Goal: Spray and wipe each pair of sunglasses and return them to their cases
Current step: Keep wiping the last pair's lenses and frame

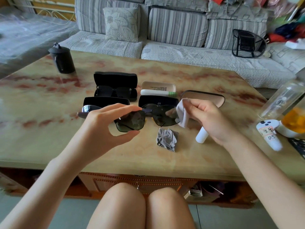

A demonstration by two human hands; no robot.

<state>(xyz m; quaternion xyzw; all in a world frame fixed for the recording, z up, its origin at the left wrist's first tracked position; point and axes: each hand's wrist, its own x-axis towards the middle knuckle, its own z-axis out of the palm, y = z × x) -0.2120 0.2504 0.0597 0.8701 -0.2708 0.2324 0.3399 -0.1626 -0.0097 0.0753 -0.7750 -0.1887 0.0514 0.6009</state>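
My left hand (105, 123) holds a pair of dark sunglasses (132, 120) by the left lens rim, above the table. My right hand (208, 119) pinches a pale grey wiping cloth (182, 113) against the right lens. A white spray bottle (201, 135) stands under my right wrist. A crumpled grey cloth (167, 139) lies on the table in front. Behind are open cases: a black one with sunglasses inside (115, 87), a black one at left (105, 102), a black one in the middle (158, 100), a beige one (158, 89) and an empty brown one (204, 97).
The marble-patterned table (49, 138) carries a black cylinder container (62, 60) at the far left. A glass jar (283, 100), a white game controller (269, 134) and an orange-filled object (293, 121) crowd the right edge. A grey sofa (165, 30) runs behind.
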